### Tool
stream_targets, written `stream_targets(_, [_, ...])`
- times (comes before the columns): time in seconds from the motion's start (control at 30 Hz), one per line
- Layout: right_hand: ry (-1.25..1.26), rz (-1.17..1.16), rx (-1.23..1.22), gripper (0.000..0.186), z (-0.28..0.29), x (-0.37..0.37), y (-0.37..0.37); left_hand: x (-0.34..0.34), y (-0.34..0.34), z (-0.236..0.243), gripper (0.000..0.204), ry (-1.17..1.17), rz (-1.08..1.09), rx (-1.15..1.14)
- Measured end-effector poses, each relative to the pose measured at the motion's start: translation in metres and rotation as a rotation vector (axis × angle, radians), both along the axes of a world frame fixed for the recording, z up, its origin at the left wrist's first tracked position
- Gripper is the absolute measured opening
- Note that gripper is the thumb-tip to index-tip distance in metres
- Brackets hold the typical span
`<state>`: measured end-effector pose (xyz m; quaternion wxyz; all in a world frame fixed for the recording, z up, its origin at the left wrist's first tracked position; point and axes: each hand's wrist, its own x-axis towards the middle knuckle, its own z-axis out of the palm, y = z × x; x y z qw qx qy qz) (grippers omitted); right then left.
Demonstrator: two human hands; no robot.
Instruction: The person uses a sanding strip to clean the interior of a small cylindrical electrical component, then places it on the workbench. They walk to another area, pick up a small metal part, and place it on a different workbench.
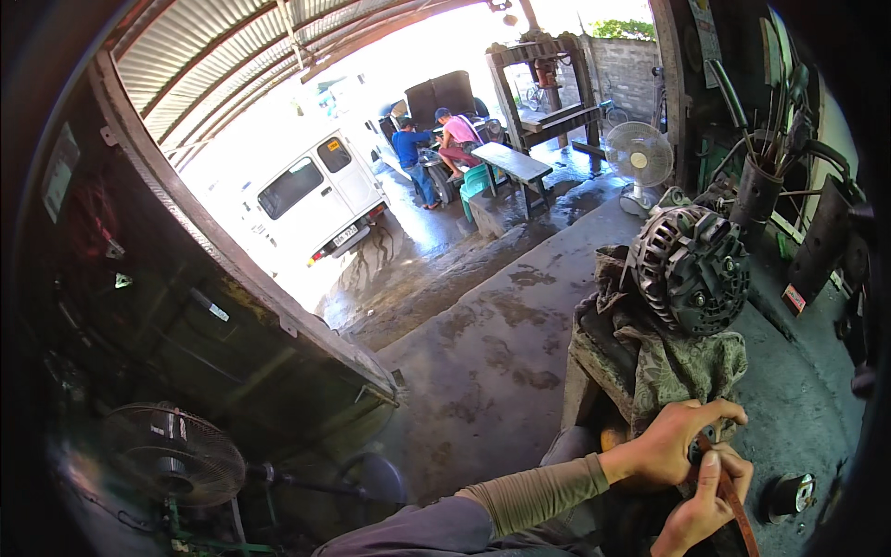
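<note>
At the lower right, my left hand (668,444) is closed round a small dark part (707,433) at the bench's near edge. Just below it, my right hand (696,511) grips a long reddish-brown strip or tool (738,520), its upper end against that part. An alternator (691,265) sits on a dirty patterned cloth (687,367) above my hands. A small dark cylindrical part (789,497) stands on the bench (803,390) to the right.
Tool holders (756,190) and a white fan (639,162) line the right. Another fan (176,455) is at lower left. Beyond are a bench (510,162), press frame (543,102), white van (316,200) and two people (408,148) working at a vehicle.
</note>
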<state>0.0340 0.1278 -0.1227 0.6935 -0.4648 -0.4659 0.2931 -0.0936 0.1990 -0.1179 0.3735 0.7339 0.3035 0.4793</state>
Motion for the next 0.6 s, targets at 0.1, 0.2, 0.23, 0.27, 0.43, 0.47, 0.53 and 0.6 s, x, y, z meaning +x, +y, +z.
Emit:
stream_targets(0.1, [-0.057,0.131,0.007,0.009,0.0031,-0.0002,-0.0013,-0.0017,0.0001,-0.0012,0.067,-0.016,-0.028,-0.017])
stream_targets(0.2, [0.014,-0.035,-0.072,0.008,0.0048,-0.0024,-0.0003,0.0003,0.002,-0.0012,0.071,0.047,-0.02,-0.072])
stream_targets(0.23, [-0.035,-0.051,-0.041,0.007,0.0048,-0.0026,0.0001,0.0005,0.0026,-0.001,0.072,0.051,0.003,-0.038])
stream_targets(0.27, [-0.048,-0.008,-0.015,0.007,0.0046,-0.0026,0.0,-0.0004,0.0022,-0.0009,0.071,0.016,-0.006,-0.028])
stream_targets(0.43, [-0.081,0.047,0.023,0.006,0.0036,-0.0006,0.0005,-0.0044,0.0008,0.0006,0.071,-0.007,-0.04,-0.036])
stream_targets(0.47, [-0.088,0.042,0.02,0.006,0.0036,0.0,0.0006,-0.0038,0.0012,0.0005,0.071,0.017,-0.034,-0.045])
stream_targets(0.53, [-0.064,-0.003,-0.023,0.005,0.0041,0.0016,0.0003,-0.0026,0.0022,-0.0002,0.071,0.065,-0.017,-0.061])
stream_targets(0.6, [-0.165,0.031,0.066,0.005,0.0052,0.0029,-0.0001,-0.0021,0.0029,-0.0015,0.072,-0.01,-0.025,-0.012])
